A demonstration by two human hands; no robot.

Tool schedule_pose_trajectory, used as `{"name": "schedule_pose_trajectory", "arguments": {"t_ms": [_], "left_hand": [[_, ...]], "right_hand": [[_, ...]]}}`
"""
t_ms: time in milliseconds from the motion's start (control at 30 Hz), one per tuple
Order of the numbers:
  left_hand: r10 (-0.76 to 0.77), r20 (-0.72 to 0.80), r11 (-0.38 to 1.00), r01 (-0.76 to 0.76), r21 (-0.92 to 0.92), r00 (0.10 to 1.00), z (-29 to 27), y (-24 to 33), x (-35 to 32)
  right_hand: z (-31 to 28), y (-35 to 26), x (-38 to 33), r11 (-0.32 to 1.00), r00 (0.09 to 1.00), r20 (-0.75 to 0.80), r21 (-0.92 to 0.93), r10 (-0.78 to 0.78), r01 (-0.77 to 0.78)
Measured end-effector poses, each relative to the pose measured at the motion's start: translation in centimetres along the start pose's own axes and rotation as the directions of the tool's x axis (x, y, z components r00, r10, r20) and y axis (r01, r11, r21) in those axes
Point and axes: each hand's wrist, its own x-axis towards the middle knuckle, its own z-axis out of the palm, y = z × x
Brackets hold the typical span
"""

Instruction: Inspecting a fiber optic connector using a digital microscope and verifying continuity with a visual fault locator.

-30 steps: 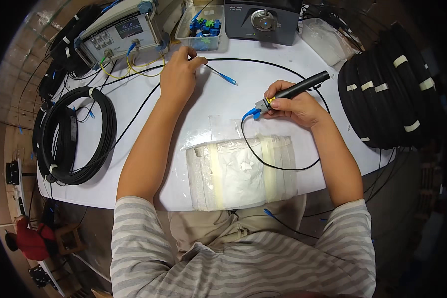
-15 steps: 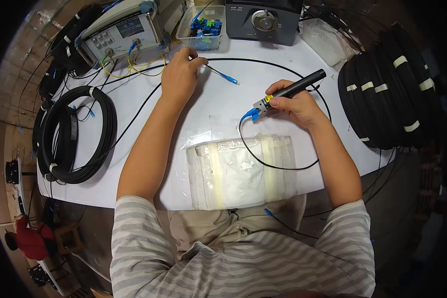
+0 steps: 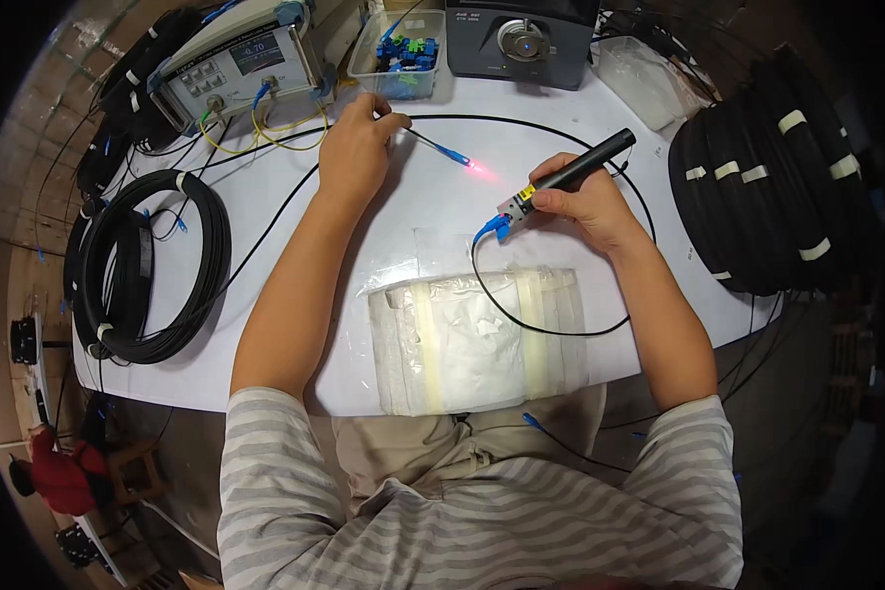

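Observation:
My right hand point(image 3: 585, 205) grips a black pen-shaped light tool point(image 3: 572, 172), held slanted over the white table point(image 3: 265, 324). A blue connector point(image 3: 489, 227) is plugged into its lower tip, and a thin black cable point(image 3: 551, 329) loops away from it. My left hand point(image 3: 356, 149) pinches the cable's other end just behind a second blue connector point(image 3: 452, 154). That connector's tip glows red point(image 3: 475, 166) and points toward the right hand.
A clear plastic bag point(image 3: 477, 339) lies at the table's near edge. A coil of black cable point(image 3: 138, 270) sits at left, stacked black coils point(image 3: 772, 187) at right. At the back stand a grey meter point(image 3: 236, 69), a box of blue connectors point(image 3: 403, 54) and a dark machine point(image 3: 521, 39).
The connector tip in my left hand now glows red; before it was dark. Both hands have stayed nearly in place.

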Motion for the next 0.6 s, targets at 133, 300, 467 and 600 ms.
{"name": "schedule_pose_trajectory", "arguments": {"t_ms": [133,300,467,600], "left_hand": [[-0.002,0.007,1.000,0.002,-0.006,1.000,-0.03,-0.04,-0.07],[-0.012,0.010,1.000,0.012,-0.013,1.000,0.01,0.02,-0.04],[-0.025,0.023,1.000,0.026,-0.012,0.999,-0.08,0.10,-0.02],[-0.019,0.016,1.000,0.019,-0.011,1.000,-0.04,0.04,0.00]], "right_hand": [[0.04,0.01,0.05,0.999,0.998,-0.047,-0.045,-0.030,0.028],[0.15,-0.17,0.03,0.998,0.998,-0.055,-0.052,-0.028,0.025],[0.39,-0.29,-0.06,0.998,0.999,-0.052,-0.054,-0.018,0.016],[0.28,-0.23,-0.02,0.997,0.999,-0.052,-0.073,-0.015,0.011]]}}
